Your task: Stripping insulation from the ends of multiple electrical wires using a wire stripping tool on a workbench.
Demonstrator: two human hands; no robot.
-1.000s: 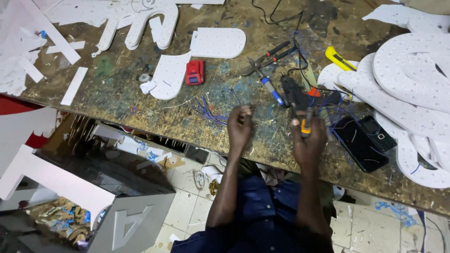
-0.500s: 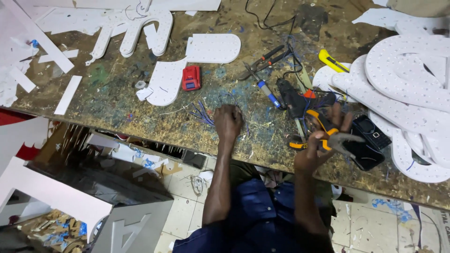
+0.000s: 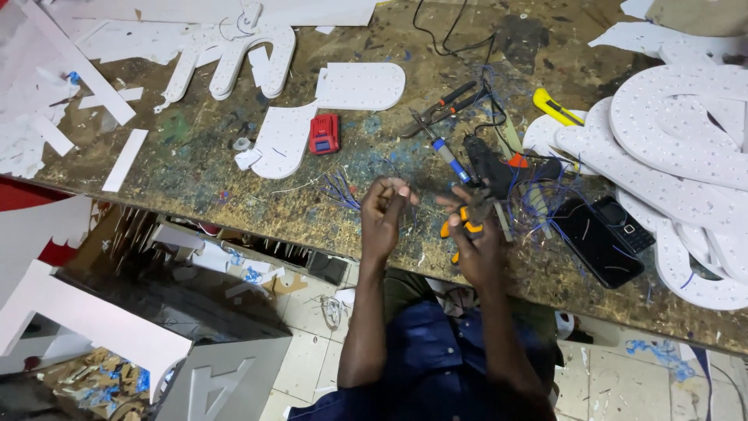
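My left hand (image 3: 386, 212) is raised over the front edge of the workbench (image 3: 195, 156), its fingertips pinched on a thin wire. My right hand (image 3: 474, 238) is closed on orange-handled wire strippers (image 3: 464, 222), whose jaws sit close to that wire. The wire itself is too fine to follow between the hands. A bundle of blue wire offcuts (image 3: 343, 189) lies on the bench just left of my left hand. Both forearms reach up from my dark blue shirt.
A black glue gun (image 3: 491, 165), blue-handled soldering iron (image 3: 447, 153), pliers (image 3: 444, 109), yellow utility knife (image 3: 556, 107) and red box (image 3: 324, 133) lie on the bench. Two phones (image 3: 608, 238) sit at right, beside stacked white perforated letter shapes (image 3: 686, 132). White foam cut-outs (image 3: 335, 101) cover the left.
Both hands have come closer together in front of me. The right hand has drawn the strippers left toward the left hand, which has lifted with its fingers pinched.
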